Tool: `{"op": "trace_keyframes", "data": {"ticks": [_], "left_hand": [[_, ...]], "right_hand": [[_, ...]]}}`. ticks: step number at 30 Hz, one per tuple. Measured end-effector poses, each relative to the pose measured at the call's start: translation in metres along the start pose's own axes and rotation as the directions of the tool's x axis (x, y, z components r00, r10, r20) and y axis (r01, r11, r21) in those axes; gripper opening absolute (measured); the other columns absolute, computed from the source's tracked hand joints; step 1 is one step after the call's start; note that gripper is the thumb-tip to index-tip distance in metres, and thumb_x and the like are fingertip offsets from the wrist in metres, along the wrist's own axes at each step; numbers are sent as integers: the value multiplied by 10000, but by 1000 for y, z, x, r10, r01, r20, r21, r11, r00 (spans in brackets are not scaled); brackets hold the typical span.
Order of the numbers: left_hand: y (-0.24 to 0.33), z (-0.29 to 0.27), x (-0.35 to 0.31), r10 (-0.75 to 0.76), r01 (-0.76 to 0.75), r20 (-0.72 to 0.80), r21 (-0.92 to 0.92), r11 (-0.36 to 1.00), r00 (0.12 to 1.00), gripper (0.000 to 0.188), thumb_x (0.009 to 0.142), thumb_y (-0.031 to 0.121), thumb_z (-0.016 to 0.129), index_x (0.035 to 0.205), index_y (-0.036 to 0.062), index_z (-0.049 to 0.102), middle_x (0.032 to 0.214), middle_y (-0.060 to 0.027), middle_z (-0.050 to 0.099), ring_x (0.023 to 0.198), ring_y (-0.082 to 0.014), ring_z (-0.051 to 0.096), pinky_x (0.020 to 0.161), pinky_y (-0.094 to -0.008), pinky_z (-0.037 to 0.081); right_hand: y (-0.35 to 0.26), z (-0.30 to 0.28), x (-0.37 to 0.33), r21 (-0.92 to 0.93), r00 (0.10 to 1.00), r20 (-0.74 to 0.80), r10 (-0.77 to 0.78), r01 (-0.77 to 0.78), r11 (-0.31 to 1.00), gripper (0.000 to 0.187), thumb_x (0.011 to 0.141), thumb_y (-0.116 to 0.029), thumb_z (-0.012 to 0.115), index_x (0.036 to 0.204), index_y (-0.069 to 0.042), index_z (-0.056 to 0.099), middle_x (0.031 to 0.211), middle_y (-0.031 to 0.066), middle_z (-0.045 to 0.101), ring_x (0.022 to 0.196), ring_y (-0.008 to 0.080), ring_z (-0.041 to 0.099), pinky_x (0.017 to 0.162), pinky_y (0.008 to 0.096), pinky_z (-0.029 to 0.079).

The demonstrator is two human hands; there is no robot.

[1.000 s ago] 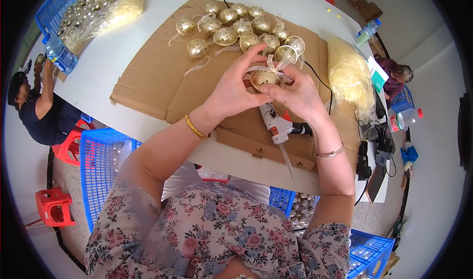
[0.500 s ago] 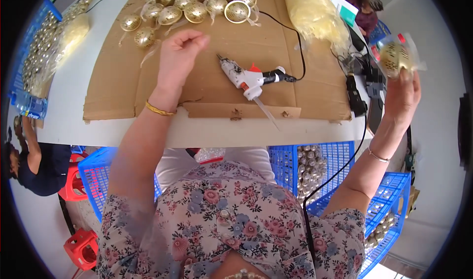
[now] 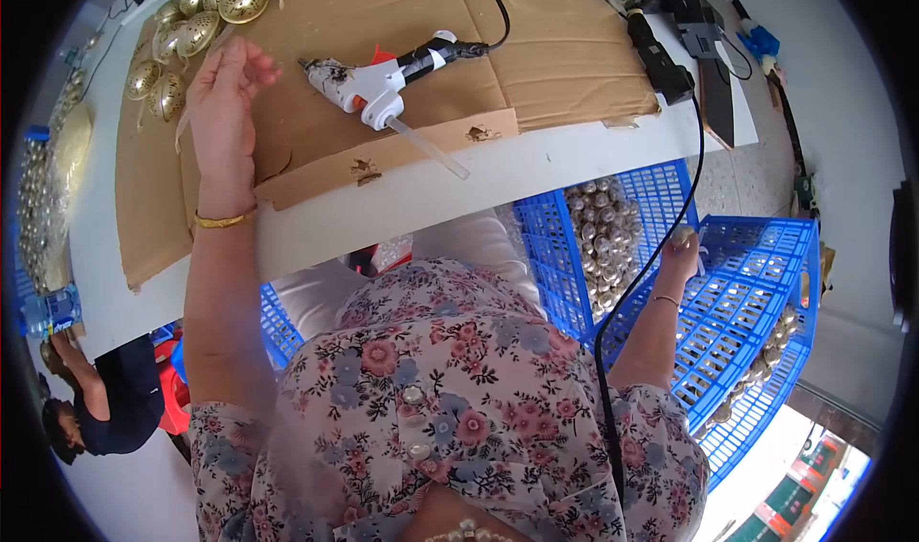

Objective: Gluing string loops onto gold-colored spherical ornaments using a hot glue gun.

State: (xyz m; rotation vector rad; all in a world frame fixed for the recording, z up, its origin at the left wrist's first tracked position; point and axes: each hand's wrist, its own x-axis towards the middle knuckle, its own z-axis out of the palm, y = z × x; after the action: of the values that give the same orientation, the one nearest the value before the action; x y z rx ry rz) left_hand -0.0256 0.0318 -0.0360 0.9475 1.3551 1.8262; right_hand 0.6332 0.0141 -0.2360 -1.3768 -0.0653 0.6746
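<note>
Over the left part of the brown cardboard [image 3: 402,25], my left hand [image 3: 225,97] hovers with loosely curled fingers, apart and holding nothing I can see. Gold patterned balls [image 3: 196,33] with clear ribbons lie just beyond it. A white and black glue gun [image 3: 369,87] rests to its right, a clear glue stick [image 3: 431,149] poking from its back. Low at the right, my right hand [image 3: 678,257] is closed around a gold ball [image 3: 683,237], partly hidden by the fingers. That hand is beside the rim of a blue plastic crate [image 3: 747,274].
Another blue crate [image 3: 536,245] beneath the table edge holds many wrapped gold balls [image 3: 601,236]. A black cable [image 3: 697,169] hangs from a power strip [image 3: 661,63] past my right arm. At the left sits another person [image 3: 120,394], near a water bottle [image 3: 53,310].
My right hand has come down from beside the table to the crates with the gold ball. The view has turned and shifted, and my left hand's fingers have loosened.
</note>
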Motion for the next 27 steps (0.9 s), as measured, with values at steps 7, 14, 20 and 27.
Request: {"op": "trace_keyframes", "data": {"ticks": [7, 14, 20, 27], "left_hand": [[7, 12, -15, 176, -175, 8, 138, 975, 984, 130, 832, 55, 583, 932, -6, 639, 788, -56, 655, 610, -73, 559, 568, -189, 459], [29, 15, -24, 39, -46, 37, 188, 981, 999, 136, 797, 132, 638, 816, -2, 648, 688, -34, 642, 524, -48, 529, 459, -177, 422], [34, 17, -25, -56, 33, 90, 239, 971, 994, 265, 865, 232, 556, 768, -4, 626, 586, -22, 575, 517, -73, 531, 467, -204, 437], [9, 10, -12, 312, -287, -25, 330, 899, 950, 174, 837, 159, 565, 887, 4, 626, 695, -61, 597, 636, -134, 560, 603, -257, 479]], "right_hand": [[-9, -8, 15, -313, 978, -200, -51, -14, 950, 297, 774, -185, 588, 1021, -22, 564, 875, 115, 539, 787, 242, 522, 693, 432, 472], [-141, 124, -80, 27, 777, 34, -628, 628, 778, 254, 747, -5, 571, 997, 16, 608, 913, 123, 610, 827, 215, 594, 684, 265, 506], [-200, 227, -228, 196, 344, 349, -872, 882, 427, 248, 839, -45, 544, 1062, 59, 583, 1008, 128, 609, 913, 215, 599, 828, 300, 498], [-160, 315, -368, 516, -251, 813, -525, 730, 449, 237, 820, 41, 526, 1052, 58, 569, 1002, 99, 574, 901, 154, 545, 819, 260, 422]]}}
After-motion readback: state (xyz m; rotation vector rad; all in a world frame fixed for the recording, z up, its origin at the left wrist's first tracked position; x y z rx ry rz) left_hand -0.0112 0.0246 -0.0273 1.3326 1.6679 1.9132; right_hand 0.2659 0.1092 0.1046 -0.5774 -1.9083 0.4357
